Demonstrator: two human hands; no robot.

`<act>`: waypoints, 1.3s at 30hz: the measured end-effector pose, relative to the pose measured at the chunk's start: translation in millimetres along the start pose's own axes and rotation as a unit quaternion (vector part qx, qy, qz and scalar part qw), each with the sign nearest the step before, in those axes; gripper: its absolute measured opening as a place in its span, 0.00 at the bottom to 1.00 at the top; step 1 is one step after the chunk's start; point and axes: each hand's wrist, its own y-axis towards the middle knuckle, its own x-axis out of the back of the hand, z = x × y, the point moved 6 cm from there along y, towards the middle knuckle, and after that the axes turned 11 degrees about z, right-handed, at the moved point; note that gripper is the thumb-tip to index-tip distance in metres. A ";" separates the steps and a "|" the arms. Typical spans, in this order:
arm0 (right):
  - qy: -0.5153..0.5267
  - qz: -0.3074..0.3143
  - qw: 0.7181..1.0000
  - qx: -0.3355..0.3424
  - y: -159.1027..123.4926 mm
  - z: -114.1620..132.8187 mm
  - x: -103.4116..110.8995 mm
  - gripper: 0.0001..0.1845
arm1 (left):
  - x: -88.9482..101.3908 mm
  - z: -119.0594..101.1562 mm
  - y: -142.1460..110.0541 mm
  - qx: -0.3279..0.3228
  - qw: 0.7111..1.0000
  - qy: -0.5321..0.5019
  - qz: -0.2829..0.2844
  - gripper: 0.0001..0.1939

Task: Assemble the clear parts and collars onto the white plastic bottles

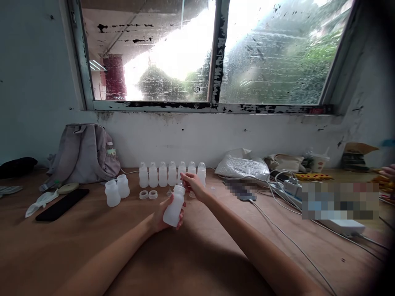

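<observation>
My left hand (166, 211) is wrapped round a frosted white baby bottle (173, 209), which leans to the right above the table. Over the bottle's open neck, the fingers of my right hand (191, 184) are pinched together. A small clear piece seems to be at their tips, too small to make out. Behind my hands stands a row of several frosted bottles with teats (162, 174), partly covered by my right hand. Two screw rings (148, 195) lie in front of that row. To the left, two bottles without tops (117, 192) stand close together.
A black phone-like slab (62, 205) and a crumpled white plastic bag (41, 203) lie left, before a grey backpack (83, 152). At right are a silvery bag (243, 166), a phone on a cable (242, 192), and a white power strip (345, 227). Cables cross the table's right side.
</observation>
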 end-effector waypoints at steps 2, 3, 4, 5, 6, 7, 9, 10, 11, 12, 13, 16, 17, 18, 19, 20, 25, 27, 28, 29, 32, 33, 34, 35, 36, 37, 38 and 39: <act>-0.028 0.016 0.999 -0.007 -0.5 6.1 1.3 0.22 | 0.4 -2.9 -0.8 0.010 1.000 0.006 0.003 0.32; -0.039 0.021 0.999 -0.013 -0.8 8.8 2.4 0.23 | -0.1 -4.1 -0.8 0.012 1.000 0.007 0.005 0.34; -0.050 0.026 0.998 -0.021 -1.3 11.5 3.7 0.25 | -0.6 -5.4 -0.7 0.008 1.000 0.008 0.004 0.35; -0.062 0.032 0.997 -0.029 -2.0 14.3 5.1 0.26 | -0.8 -6.9 -0.5 0.000 1.000 0.009 0.000 0.36; -0.079 0.041 0.995 -0.038 -2.8 17.4 6.0 0.27 | -0.6 -8.2 -0.4 -0.009 1.000 0.010 -0.008 0.35; -0.103 0.055 0.992 -0.049 -4.0 20.5 6.5 0.26 | 0.1 -9.2 -0.4 -0.019 1.000 0.010 -0.018 0.35; -0.161 0.099 0.979 -0.071 -7.2 26.7 5.2 0.25 | 2.7 -10.2 -1.1 -0.034 0.998 0.007 -0.047 0.32; -0.187 0.121 0.972 -0.079 -9.1 29.9 4.2 0.24 | 4.6 -10.4 -1.7 -0.038 0.997 0.007 -0.063 0.30; -0.207 0.138 0.965 -0.081 -11.0 33.3 3.3 0.23 | 6.4 -10.5 -2.5 -0.041 0.996 0.009 -0.080 0.28; -0.220 0.148 0.961 -0.079 -12.6 36.8 2.7 0.22 | 7.8 -10.7 -3.2 -0.043 0.995 0.012 -0.093 0.26; -0.228 0.153 0.959 -0.074 -13.9 40.2 2.3 0.22 | 8.6 -11.1 -3.7 -0.045 0.993 0.019 -0.104 0.24; -0.247 0.152 0.955 -0.068 -16.0 46.6 1.0 0.21 | 8.0 -14.3 -3.9 -0.063 0.990 0.057 -0.116 0.19; -0.252 0.153 0.953 -0.066 -16.3 47.9 0.0 0.20 | 7.4 -15.7 -3.7 -0.073 0.988 0.073 -0.118 0.18; -0.255 0.154 0.953 -0.061 -16.4 49.4 -1.2 0.20 | 7.1 -17.0 -3.5 -0.084 0.985 0.091 -0.122 0.17; -0.254 0.156 0.953 -0.052 -16.6 51.1 -2.8 0.20 | 6.9 -18.1 -3.3 -0.093 0.981 0.109 -0.128 0.17; -0.253 0.161 0.953 -0.041 -16.7 53.0 -4.6 0.20 | 7.0 -19.0 -3.1 -0.102 0.977 0.128 -0.134 0.17; -0.282 0.187 0.941 -0.013 -17.0 58.7 -10.6 0.20 | 9.4 -20.9 -2.5 -0.117 0.951 0.228 -0.174 0.23; -0.295 0.179 0.938 -0.007 -16.3 60.5 -10.0 0.19 | 11.7 -21.6 -2.1 -0.114 0.934 0.282 -0.188 0.24; -0.296 0.173 0.939 -0.003 -15.9 61.8 -9.5 0.18 | 13.2 -21.8 -1.8 -0.111 0.924 0.311 -0.194 0.24; -0.295 0.166 0.941 0.003 -15.6 63.6 -9.0 0.18 | 14.8 -22.0 -1.6 -0.110 0.913 0.339 -0.199 0.24; -0.280 0.128 0.951 0.032 -15.4 72.9 -5.8 0.15 | 18.8 -23.9 -2.8 -0.119 0.882 0.404 -0.209 0.24; -0.273 0.112 0.954 0.043 -15.6 76.7 -3.9 0.15 | 18.9 -25.2 -3.9 -0.127 0.873 0.421 -0.211 0.25; -0.267 0.097 0.957 0.053 -15.8 80.1 -1.8 0.14 | 18.2 -26.6 -5.2 -0.134 0.863 0.438 -0.211 0.25; -0.262 0.084 0.960 0.058 -15.9 82.9 0.7 0.14 | 16.9 -27.8 -6.5 -0.137 0.855 0.454 -0.211 0.26; -0.258 0.073 0.961 0.061 -15.9 84.8 3.5 0.13 | 14.9 -28.9 -7.5 -0.136 0.848 0.468 -0.207 0.27; -0.256 0.065 0.963 0.061 -15.7 85.8 6.2 0.13 | 12.4 -29.9 -8.2 -0.135 0.842 0.482 -0.203 0.28; -0.257 0.061 0.963 0.060 -15.3 86.0 8.9 0.13 | 9.3 -31.4 -8.8 -0.135 0.835 0.496 -0.199 0.29; -0.260 0.059 0.962 0.059 -14.8 85.5 11.5 0.12 | 6.1 -33.3 -9.2 -0.139 0.826 0.509 -0.198 0.30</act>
